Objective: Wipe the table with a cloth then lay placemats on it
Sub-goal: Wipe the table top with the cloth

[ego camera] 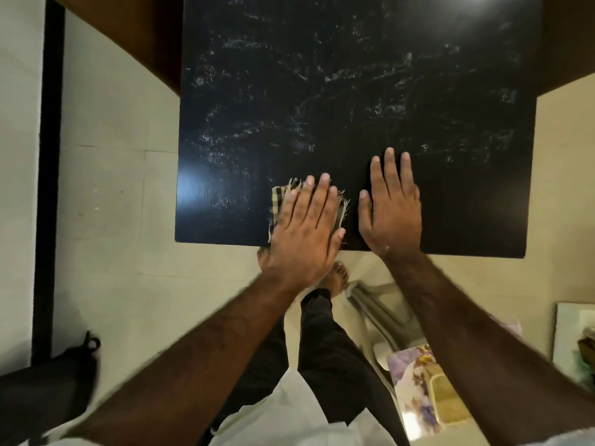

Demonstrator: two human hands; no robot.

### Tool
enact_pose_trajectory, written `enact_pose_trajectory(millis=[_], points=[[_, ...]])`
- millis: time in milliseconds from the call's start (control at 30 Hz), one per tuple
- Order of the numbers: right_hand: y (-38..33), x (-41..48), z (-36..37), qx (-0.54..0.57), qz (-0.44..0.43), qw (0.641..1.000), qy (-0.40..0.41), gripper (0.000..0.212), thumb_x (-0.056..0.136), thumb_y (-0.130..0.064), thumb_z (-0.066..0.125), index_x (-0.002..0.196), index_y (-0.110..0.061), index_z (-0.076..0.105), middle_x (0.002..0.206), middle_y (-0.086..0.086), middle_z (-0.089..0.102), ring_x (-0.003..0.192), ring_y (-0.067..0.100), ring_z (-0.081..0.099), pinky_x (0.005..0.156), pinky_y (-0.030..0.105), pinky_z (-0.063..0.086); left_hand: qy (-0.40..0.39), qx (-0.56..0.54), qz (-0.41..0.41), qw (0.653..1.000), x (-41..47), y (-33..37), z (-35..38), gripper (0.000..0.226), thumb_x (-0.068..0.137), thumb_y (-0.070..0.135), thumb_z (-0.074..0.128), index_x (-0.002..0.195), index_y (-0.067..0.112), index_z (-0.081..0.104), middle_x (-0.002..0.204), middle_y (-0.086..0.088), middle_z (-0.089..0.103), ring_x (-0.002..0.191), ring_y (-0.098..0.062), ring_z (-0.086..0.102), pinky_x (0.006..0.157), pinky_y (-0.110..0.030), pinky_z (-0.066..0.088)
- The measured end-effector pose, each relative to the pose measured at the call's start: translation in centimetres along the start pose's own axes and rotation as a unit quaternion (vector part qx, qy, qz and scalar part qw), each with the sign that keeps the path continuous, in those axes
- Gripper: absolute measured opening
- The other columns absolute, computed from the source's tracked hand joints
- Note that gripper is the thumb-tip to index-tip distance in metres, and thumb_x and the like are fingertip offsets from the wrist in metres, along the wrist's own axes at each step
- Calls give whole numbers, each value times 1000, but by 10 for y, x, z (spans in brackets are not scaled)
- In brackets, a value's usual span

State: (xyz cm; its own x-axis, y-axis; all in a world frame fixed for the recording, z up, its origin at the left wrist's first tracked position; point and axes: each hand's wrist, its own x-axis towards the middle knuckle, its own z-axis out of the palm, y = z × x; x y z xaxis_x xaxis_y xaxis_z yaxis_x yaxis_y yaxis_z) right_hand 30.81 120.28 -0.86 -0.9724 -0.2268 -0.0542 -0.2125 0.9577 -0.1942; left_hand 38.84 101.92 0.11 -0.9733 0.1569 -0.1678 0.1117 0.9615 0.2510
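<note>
We are wiping, it seems — left hand pressed flat on the cloth, right hand flat on the counter beside it — and next must sweep the streaked far side.

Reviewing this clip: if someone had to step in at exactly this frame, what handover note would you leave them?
Left hand: flat, fingers straight, pressing the checked cloth onto the black table close to its near edge.
Right hand: flat on bare tabletop beside the cloth, holding nothing.
Done: wiping looks under way; whitish streaks show across much of the top.
Left: finish wiping, then lay the placemats; none are on the table. A floral sheet, possibly a placemat, lies off the table at lower right.
</note>
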Motion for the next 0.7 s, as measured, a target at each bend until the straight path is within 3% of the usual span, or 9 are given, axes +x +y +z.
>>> enact_pose_trajectory(millis=[300,533,700], points=[[-3,-3,4,-10,7,1000,26,65,117,-43,36,176,-17,29,187,7,15,174,32,9,130,54,32,50,41,-94,993,49,-48,-20,74,116,50,25,178,12,9,187,-11,1,173,-32,1,139,-57,9],[-3,0,4,-15,1,1000,17,66,117,-44,36,177,-18,25,187,6,13,174,31,7,132,53,27,15,46,18,999,3,-32,-7,74,117,48,26,178,12,7,187,-10,-4,173,-29,-2,138,-55,9],[-5,-2,5,-20,5,1000,23,67,117,-44,34,178,-20,22,188,4,10,174,30,5,133,53,27,9,45,-107,993,-34,-100,-19,75,116,54,18,179,15,2,187,-8,-8,173,-29,-4,139,-57,8]])
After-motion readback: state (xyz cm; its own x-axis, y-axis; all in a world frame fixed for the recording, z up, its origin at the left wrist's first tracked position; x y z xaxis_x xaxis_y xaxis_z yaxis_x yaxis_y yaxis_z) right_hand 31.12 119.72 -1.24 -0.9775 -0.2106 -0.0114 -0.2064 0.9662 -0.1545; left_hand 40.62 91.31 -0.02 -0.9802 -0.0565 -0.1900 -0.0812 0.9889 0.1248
